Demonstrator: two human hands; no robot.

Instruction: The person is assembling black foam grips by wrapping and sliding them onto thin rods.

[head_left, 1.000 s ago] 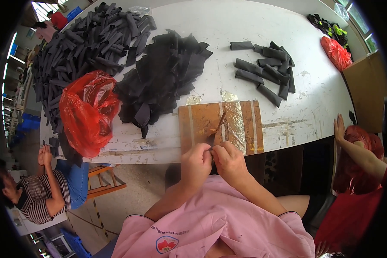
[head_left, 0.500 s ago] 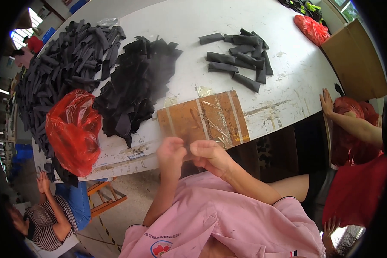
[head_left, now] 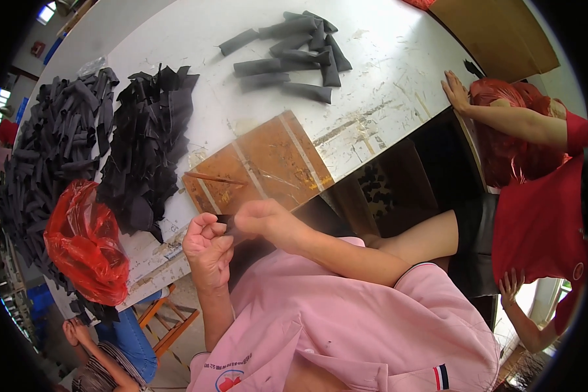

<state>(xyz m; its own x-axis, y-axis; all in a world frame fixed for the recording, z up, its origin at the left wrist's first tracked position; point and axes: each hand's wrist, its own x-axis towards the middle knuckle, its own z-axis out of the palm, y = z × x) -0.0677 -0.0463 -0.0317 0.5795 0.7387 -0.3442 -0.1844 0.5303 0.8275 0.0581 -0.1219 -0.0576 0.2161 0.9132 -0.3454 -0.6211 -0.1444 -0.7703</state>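
Note:
Close to my chest, just off the near edge of the table, my hands meet around a small black fabric piece (head_left: 225, 222). My left hand (head_left: 206, 253) pinches it with curled fingers. Against its other side is my right hand (head_left: 268, 223), closed and slightly blurred; its fingertips are partly hidden. Beyond the hands a brown board (head_left: 261, 153) with strips of clear tape lies at the table edge. A thin brown stick-like piece (head_left: 215, 178) shows across its left part. Dark grey fabric tubes (head_left: 287, 64) lie loosely grouped farther away.
The white table (head_left: 196, 39) carries a heap of black fabric pieces (head_left: 144, 137), a larger pile of grey tubes (head_left: 52, 144) and a red plastic bag (head_left: 85, 242). A co-worker's hand (head_left: 456, 91) rests on the right edge, near a cardboard box (head_left: 496, 32). Another person sits lower left.
The view has turned, so the table's things sit farther left. My left hand has opened toward me around the black piece. The thin brown piece now shows on the board.

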